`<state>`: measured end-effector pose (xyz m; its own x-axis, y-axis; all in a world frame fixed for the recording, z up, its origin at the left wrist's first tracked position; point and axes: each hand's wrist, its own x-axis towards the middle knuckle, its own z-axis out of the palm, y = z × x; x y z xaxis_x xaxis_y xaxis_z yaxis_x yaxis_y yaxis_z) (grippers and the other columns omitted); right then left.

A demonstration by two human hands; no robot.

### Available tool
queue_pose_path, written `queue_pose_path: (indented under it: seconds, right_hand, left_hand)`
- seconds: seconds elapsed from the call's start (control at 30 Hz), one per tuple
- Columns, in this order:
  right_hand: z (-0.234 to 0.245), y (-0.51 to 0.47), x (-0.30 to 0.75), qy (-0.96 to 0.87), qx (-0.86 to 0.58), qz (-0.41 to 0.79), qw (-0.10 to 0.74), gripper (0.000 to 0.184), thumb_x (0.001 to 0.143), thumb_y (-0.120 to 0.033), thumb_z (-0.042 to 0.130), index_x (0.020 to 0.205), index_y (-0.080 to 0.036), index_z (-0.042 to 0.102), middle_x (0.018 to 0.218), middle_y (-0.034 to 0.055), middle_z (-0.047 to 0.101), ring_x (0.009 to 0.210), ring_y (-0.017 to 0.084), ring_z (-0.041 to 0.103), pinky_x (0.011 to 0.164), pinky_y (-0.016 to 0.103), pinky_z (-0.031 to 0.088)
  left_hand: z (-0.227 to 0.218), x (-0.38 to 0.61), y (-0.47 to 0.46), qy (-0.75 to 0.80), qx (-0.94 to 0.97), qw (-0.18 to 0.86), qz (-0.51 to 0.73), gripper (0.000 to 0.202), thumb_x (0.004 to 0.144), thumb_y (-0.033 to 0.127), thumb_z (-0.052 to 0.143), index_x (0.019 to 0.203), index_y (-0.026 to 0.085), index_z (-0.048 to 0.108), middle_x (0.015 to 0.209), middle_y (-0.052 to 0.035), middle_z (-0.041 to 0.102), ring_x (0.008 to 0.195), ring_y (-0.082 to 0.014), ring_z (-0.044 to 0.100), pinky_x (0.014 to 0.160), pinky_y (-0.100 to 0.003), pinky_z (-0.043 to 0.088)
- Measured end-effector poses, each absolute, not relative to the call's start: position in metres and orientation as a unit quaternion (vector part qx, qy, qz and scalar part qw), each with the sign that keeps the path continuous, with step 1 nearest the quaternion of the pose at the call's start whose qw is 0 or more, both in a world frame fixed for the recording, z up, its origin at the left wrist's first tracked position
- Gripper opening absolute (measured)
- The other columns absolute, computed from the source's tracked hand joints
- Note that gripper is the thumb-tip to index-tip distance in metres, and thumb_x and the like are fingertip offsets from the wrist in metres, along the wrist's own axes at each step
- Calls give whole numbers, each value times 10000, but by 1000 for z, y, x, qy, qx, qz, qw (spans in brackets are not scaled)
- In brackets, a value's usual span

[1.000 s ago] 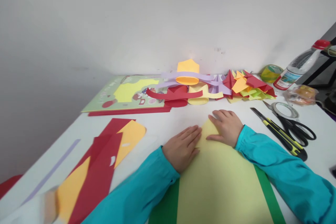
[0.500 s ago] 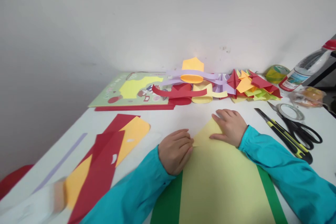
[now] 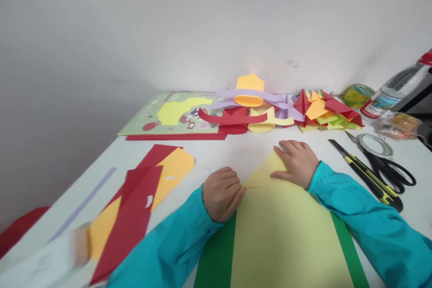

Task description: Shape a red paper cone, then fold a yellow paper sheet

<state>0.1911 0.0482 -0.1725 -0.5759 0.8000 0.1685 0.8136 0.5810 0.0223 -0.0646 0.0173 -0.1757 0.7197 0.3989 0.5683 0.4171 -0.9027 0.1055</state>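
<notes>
A large pale yellow sheet of paper lies in front of me over a green sheet, and its far end is folded into a slanted flap. My left hand is closed at the flap's left corner, with thumb and curled fingers at the paper's edge; the fingertips are partly hidden. On the right side of the flap rests my right hand, thumb and forefinger spread apart against the paper.
On the right lie a box cutter, scissors and a tape roll, with a bottle behind. Folded paper pieces and a green booklet line the wall. Red paper strips and a blurred white object are left.
My left hand has drawn slightly left and down along the flap's corner, its fingers more curled. My right hand stays on the flap. The whole view has shifted a little.
</notes>
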Motion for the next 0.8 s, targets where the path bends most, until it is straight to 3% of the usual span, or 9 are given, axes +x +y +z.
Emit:
queue_pose_path:
  seconds: [0.17,0.37,0.57,0.67,0.8]
  right_hand:
    - [-171,49,191,-890,-448,-51,73,741,790,-687,461,1271,-126,519,1260,187,520,1158,334,425,895,453,336]
    - [-171,58,196,-883,-459,-54,80,753,763,-706,479,1274,-155,525,1287,185,492,1192,346,384,915,473,308]
    - [-174,62,200,-878,-471,-24,82,684,805,-643,478,1309,-182,494,1314,185,466,1216,338,369,937,474,299]
    - [-175,62,201,-878,-471,-9,86,602,840,-562,476,1313,-189,488,1331,180,452,1231,329,361,949,478,290]
    - [-174,61,200,-870,-480,5,110,660,800,-541,539,1325,-150,458,1308,176,473,1214,318,383,962,468,301]
  left_hand:
    - [-172,-65,20,-267,-874,20,-405,306,845,93,364,563,210,373,490,2,406,502,-145,324,498,-309,270]
    - [-159,-46,30,-332,-865,36,-374,285,873,110,367,618,184,471,550,-34,514,541,-153,431,527,-305,382]
    - [-172,-3,64,-313,-905,70,-279,214,856,135,402,891,117,612,860,-117,674,831,-217,588,747,-367,526]
    - [-186,9,74,-304,-913,78,-261,220,835,115,426,934,107,622,928,-121,680,894,-228,607,786,-382,538]
    - [-197,11,75,-289,-914,90,-269,215,843,117,447,955,96,628,1020,-138,672,1008,-245,593,859,-404,528]
